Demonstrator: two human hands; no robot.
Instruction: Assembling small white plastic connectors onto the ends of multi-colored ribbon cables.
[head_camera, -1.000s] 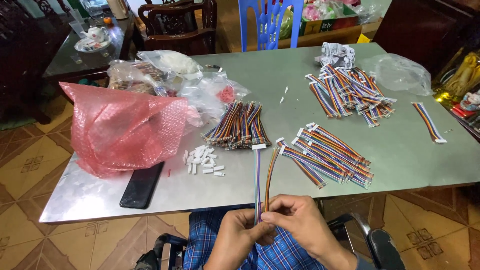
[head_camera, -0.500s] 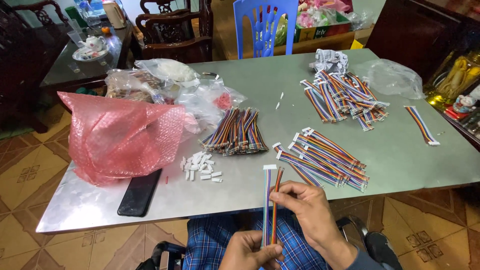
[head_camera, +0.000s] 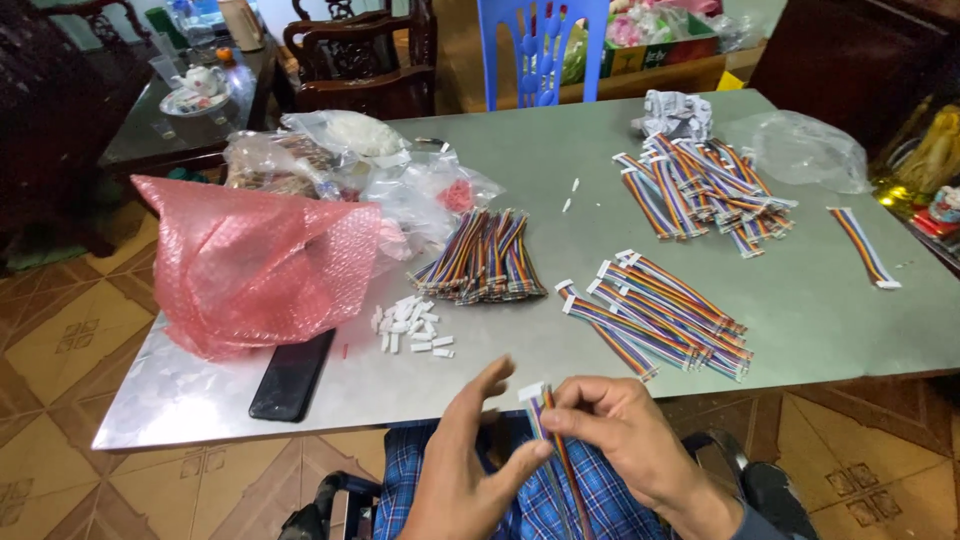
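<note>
pink bubble-wrap bag (head_camera: 255, 262): table left, crumpled
clear plastic bags (head_camera: 340, 150): behind it
black phone screen (head_camera: 292, 374): dark, front-left edge
clear crumpled bag (head_camera: 808, 150): far right

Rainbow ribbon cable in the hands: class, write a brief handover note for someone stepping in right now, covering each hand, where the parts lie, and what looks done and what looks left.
Right hand pinches the rainbow ribbon cable with white connector near its top.
Left hand is open, fingertips touching the cable.
On the grey metal table: loose small white plastic connectors, a bare-ended bundle of rainbow cables, and two piles of cables with connectors, near and far.
Done: those two piles, apparently. Left: the bundle.
</note>
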